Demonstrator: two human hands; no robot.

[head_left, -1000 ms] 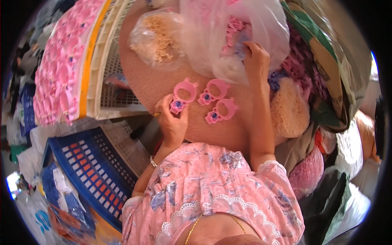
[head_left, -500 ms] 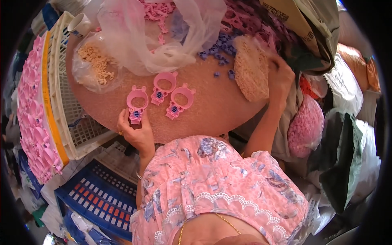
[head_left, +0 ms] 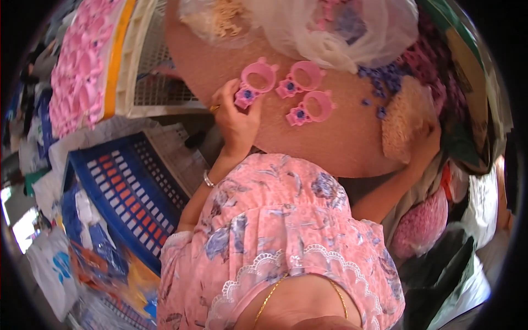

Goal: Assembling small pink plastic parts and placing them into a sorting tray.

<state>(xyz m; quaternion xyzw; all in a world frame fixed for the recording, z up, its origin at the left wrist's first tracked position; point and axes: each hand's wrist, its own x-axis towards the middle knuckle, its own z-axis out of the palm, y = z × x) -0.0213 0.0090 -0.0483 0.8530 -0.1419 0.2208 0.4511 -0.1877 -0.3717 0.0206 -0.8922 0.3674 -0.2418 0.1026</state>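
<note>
My left hand (head_left: 240,122) is closed at the table's near left edge, thumb and fingers on the narrow end of a pink plastic ring piece (head_left: 269,67) with small ears and a blue part on its stem. Two similar pieces lie just right of it, an upper pink ring piece (head_left: 317,71) and a lower pink ring piece (head_left: 329,103). At the right, my right hand (head_left: 430,142) is curled against the right side of a clear bag of small beige pieces (head_left: 400,122). Its fingertips are partly hidden there, and what they hold cannot be made out.
Small blue pieces (head_left: 388,77) lie beyond the beige bag, with pink parts (head_left: 432,66) behind them. A translucent plastic bag (head_left: 352,52) covers the table's far side. At left stand a white crate (head_left: 125,91) and a stack of pink pieces (head_left: 82,71); a blue basket (head_left: 102,206) is below.
The whole view has turned, so the table and hands appear farther right. My left hand stays on the same ring piece, and my right hand remains at the beige bag.
</note>
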